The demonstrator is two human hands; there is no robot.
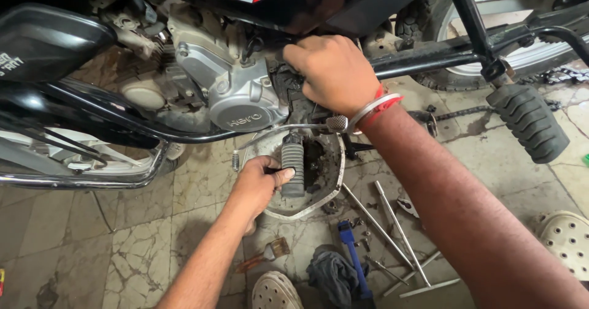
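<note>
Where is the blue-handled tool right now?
In the head view, the blue-handled tool lies on the tiled floor at bottom centre, beside the dark rag, just left of the long metal rods.

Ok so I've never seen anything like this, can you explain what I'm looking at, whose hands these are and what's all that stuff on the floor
This is one picture from a camera worn on a person's head, looking down at their own two bare hands. They crouch beside a motorcycle engine. The left hand grips a ribbed black footrest, which sits over a greasy metal cover on the tiled floor. The right hand, with bands at the wrist, reaches into the frame just behind the engine; what its fingers hold is hidden. On the floor lie long T-handle wrenches, a blue-handled tool, a dark rag and a small brush.
</note>
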